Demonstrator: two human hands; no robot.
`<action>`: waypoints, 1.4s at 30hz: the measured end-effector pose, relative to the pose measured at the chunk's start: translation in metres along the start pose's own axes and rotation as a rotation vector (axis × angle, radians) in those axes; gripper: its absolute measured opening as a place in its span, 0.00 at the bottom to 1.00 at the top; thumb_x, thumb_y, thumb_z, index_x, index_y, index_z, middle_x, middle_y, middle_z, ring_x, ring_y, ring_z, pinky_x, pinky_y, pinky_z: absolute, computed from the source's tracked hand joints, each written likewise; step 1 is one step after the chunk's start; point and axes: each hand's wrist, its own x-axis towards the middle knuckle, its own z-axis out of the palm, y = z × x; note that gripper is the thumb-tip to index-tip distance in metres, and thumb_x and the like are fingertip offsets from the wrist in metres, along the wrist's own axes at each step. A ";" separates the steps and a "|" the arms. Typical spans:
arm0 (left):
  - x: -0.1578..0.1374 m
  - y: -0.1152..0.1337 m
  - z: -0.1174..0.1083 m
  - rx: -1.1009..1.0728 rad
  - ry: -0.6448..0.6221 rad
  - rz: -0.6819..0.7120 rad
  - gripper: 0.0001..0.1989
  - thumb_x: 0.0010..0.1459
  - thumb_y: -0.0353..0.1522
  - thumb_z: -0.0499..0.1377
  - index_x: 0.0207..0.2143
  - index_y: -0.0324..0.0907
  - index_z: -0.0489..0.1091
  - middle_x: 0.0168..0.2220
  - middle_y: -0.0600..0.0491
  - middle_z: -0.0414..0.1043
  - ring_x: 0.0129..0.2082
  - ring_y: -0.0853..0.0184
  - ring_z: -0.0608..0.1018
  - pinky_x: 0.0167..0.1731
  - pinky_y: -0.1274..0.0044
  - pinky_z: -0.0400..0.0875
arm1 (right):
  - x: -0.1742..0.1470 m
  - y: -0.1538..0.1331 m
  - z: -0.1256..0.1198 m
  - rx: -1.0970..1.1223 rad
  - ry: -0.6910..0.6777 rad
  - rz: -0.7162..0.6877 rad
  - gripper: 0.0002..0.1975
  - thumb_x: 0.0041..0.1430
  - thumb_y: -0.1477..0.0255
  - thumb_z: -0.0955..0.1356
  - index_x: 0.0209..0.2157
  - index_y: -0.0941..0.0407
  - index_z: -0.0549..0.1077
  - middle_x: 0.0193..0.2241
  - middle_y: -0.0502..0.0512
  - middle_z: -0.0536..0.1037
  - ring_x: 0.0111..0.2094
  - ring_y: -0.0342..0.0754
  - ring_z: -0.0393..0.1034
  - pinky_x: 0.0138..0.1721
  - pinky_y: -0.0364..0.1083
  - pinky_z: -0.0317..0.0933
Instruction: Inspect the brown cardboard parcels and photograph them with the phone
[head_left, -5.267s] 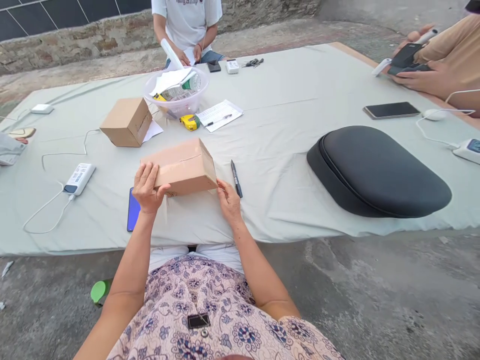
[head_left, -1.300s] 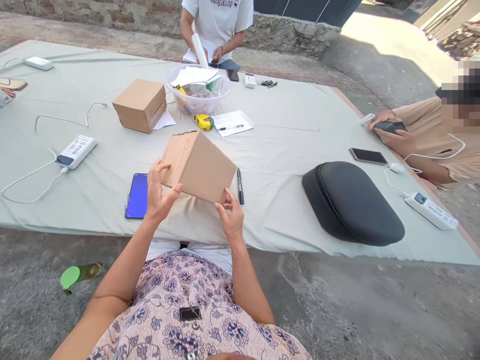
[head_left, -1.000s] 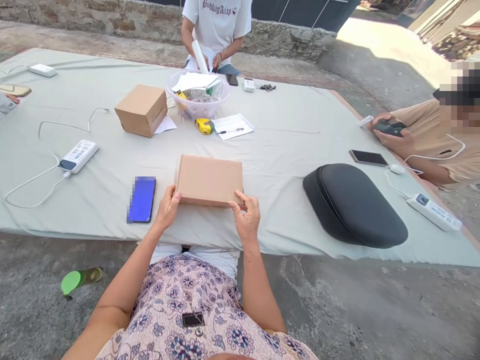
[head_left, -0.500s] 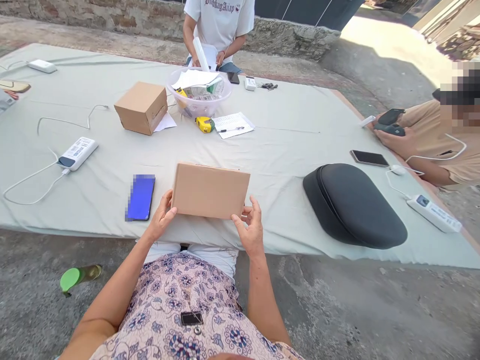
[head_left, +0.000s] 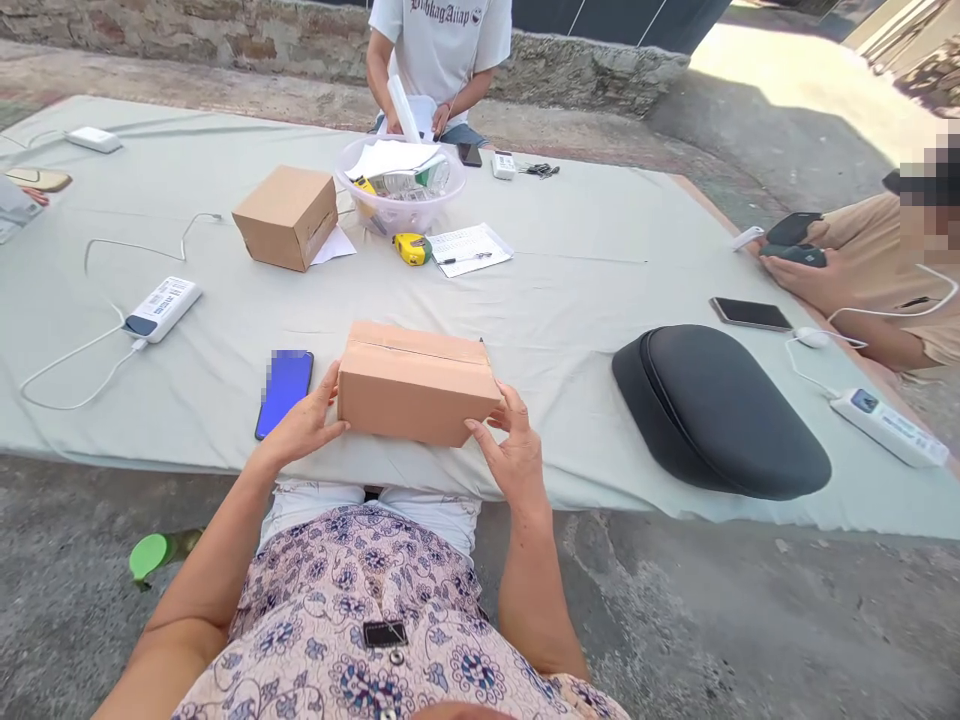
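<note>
A closed brown cardboard box point(head_left: 409, 392) is between my two hands near the table's front edge, its seamed top face and its long near side showing. My left hand point(head_left: 306, 425) grips the box's left end, thumb at the lower near corner. At the opposite end my right hand point(head_left: 511, 440) holds the right corner, the thumb on the near side and the fingers round the end. Just left of the box, beside my left hand, lies a smartphone point(head_left: 286, 392) with a blue screen. Whether the box's underside touches the cloth is hidden.
A black cushion-shaped object point(head_left: 720, 410) lies to the right. Farther back are another cardboard box point(head_left: 286, 218), a plastic basin point(head_left: 397, 212), a yellow tape measure point(head_left: 412, 248) and paper with a pen. Power banks point(head_left: 163, 308) with cables flank me. Other people sit across and at right.
The box has tipped so that its top face now shows along with its near side. My hands have stayed at its two ends, and the left one has shifted slightly leftward.
</note>
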 end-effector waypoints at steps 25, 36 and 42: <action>0.036 0.070 0.056 0.191 0.713 -0.004 0.38 0.62 0.55 0.57 0.63 0.40 0.59 0.60 0.34 0.64 0.62 0.48 0.70 0.54 0.58 0.74 | 0.017 -0.043 0.048 -0.300 0.201 0.131 0.43 0.58 0.43 0.66 0.65 0.55 0.58 0.60 0.69 0.70 0.59 0.62 0.68 0.51 0.58 0.70; 0.035 0.065 0.061 0.198 0.703 -0.020 0.47 0.55 0.61 0.57 0.65 0.38 0.62 0.60 0.32 0.63 0.63 0.45 0.69 0.53 0.59 0.75 | 0.016 -0.036 0.045 -0.288 0.170 0.098 0.47 0.56 0.39 0.65 0.66 0.55 0.58 0.59 0.71 0.70 0.57 0.64 0.69 0.49 0.60 0.71; 0.031 0.050 0.061 0.105 0.730 0.104 0.35 0.66 0.54 0.50 0.66 0.41 0.63 0.61 0.37 0.64 0.63 0.53 0.69 0.62 0.61 0.68 | 0.011 -0.020 0.030 -0.092 0.132 0.046 0.33 0.67 0.49 0.60 0.65 0.53 0.64 0.58 0.65 0.74 0.53 0.55 0.73 0.49 0.53 0.72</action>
